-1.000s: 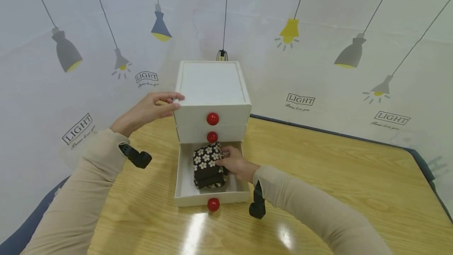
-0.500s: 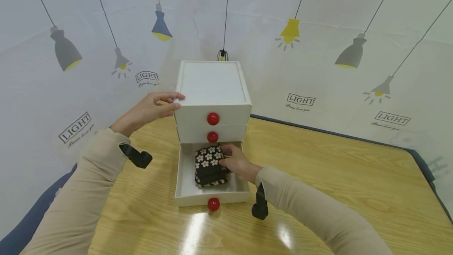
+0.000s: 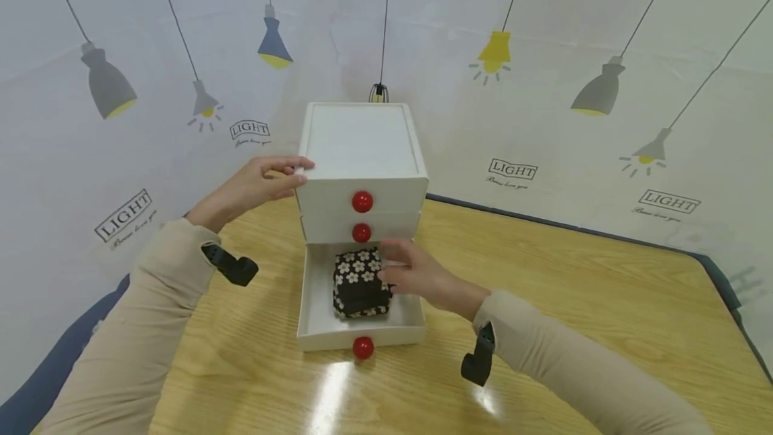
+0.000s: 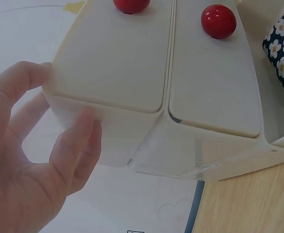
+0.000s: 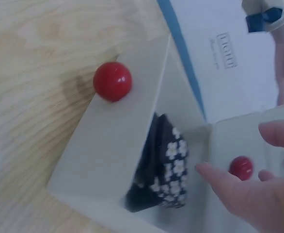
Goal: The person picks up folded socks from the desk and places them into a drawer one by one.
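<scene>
A white drawer cabinet [image 3: 362, 139] stands on the table, its bottom drawer [image 3: 317, 334] pulled out. In that drawer lies a folded black cloth item [image 3: 362, 280] with white flowers, which also shows in the right wrist view [image 5: 173, 170]. My left hand [image 3: 256, 183] rests on the cabinet's upper left corner, fingertips on the top and side; the left wrist view shows the fingers [image 4: 79, 150] slightly bent there. My right hand [image 3: 425, 277] hovers at the right side of the folded cloth, fingers spread and holding nothing. In the right wrist view its fingertips point toward the cabinet front.
Two closed drawers with red knobs [image 3: 362, 202] sit above the pulled-out one. Another red knob [image 3: 363, 348] sticks out at the drawer's front. Around the cabinet lies the wooden table [image 3: 561, 301]; a white curtain [image 3: 447, 86] printed with lamps hangs behind.
My right hand has let go of the folded cloth and drawn back to the right, its fingers opening. The cloth has settled flatter in the drawer. My left hand has stayed put.
</scene>
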Demonstrator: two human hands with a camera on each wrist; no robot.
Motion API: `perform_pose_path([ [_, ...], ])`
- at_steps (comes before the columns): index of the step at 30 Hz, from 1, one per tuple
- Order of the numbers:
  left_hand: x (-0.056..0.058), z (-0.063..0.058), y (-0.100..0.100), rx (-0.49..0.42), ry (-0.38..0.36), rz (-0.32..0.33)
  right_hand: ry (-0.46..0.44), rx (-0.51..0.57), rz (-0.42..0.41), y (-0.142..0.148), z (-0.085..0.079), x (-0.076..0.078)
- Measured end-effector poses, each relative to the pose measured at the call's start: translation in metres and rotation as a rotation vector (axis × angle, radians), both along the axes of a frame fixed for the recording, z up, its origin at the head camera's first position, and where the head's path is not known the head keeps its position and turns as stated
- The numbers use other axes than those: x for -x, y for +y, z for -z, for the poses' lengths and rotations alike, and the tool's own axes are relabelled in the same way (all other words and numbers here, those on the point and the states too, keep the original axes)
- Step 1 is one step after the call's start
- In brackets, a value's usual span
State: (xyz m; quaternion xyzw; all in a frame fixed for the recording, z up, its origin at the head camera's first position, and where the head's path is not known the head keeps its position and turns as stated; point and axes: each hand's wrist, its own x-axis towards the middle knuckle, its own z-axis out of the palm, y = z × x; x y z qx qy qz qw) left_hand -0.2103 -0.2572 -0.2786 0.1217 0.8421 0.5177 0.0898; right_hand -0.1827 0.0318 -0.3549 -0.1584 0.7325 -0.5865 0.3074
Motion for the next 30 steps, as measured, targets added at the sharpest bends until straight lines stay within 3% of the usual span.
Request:
perform_pose_path([
  [5, 0.001, -0.002, 0.0, 0.004, 0.0, 0.0, 0.098, 0.066, -0.087, 0.015, -0.016, -0.017],
  [8, 0.0, -0.002, 0.0, -0.001, -0.002, 0.001, 0.213, 0.08, -0.131, 0.021, -0.012, -0.031],
  [11, -0.001, -0.002, 0.001, -0.014, -0.008, 0.008, 0.284, 0.099, -0.154, 0.023, 0.001, -0.045],
  [21, 0.0, 0.0, 0.001, -0.024, -0.02, 0.004, 0.335, 0.233, -0.094, 0.021, 0.061, -0.092],
  [30, 0.0, 0.004, 0.0, -0.019, -0.005, -0.034, 0.36, 0.278, -0.062, 0.016, 0.093, -0.102],
])
